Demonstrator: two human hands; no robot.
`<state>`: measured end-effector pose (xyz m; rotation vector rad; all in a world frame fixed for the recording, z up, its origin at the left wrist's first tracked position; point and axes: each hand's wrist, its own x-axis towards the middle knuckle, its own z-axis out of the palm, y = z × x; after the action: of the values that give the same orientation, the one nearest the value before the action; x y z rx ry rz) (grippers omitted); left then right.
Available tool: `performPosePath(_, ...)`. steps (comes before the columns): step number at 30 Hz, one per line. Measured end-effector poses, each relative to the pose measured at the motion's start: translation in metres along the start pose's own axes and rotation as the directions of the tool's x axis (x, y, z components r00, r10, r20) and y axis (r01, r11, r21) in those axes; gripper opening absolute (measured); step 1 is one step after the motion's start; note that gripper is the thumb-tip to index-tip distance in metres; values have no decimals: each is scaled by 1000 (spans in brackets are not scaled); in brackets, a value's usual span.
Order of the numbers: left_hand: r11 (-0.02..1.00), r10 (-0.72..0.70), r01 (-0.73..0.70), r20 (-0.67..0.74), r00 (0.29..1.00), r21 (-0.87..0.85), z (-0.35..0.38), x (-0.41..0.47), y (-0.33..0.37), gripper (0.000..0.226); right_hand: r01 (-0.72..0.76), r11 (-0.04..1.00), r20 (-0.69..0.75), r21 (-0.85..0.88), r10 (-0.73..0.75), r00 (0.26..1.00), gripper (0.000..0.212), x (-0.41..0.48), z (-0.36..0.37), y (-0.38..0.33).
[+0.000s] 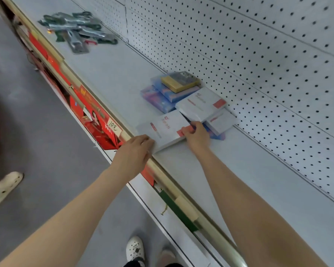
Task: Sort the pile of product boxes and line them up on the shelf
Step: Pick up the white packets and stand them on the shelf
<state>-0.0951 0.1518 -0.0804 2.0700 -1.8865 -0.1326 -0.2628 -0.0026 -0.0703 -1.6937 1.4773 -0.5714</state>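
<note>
Near the front rail of the pale grey metal shelf (108, 74), a flat white cardboard box with red print (168, 130) lies on its broad face, held at two opposite corners. The left hand (135, 151) curls its fingers over the box's near corner, just by the brass-coloured rail (168, 178). The right hand (197, 136) pinches the far corner, with the thumb lying on the red patch there and the other fingers tucked out of sight. Touching that box from behind is the rest of the pile: a second white box with a red label (201, 105) rests tilted across a third white box (221, 123). Beside them to the left lie blue and purple flat boxes (158, 98), with a yellow-edged box with a grey top (181, 81) stacked on them. All of these sit close to the white perforated back panel (258, 54). Well apart, far along the shelf to the left, is a loose heap of dark green and silver blister packs (77, 29). Below the rail, red cartons (93, 122) fill the lower level, and a handwritten paper tag reading 102 (113, 126) sits on the rail. On the grey floor (46, 132) a white clog (135, 249) shows at the bottom edge
</note>
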Motion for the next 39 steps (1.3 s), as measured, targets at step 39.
performPosePath(39,558,-270,391,286,919,-732,15,111,93,24,-337,904,-125,262,378,917,22,-84,-198,102)
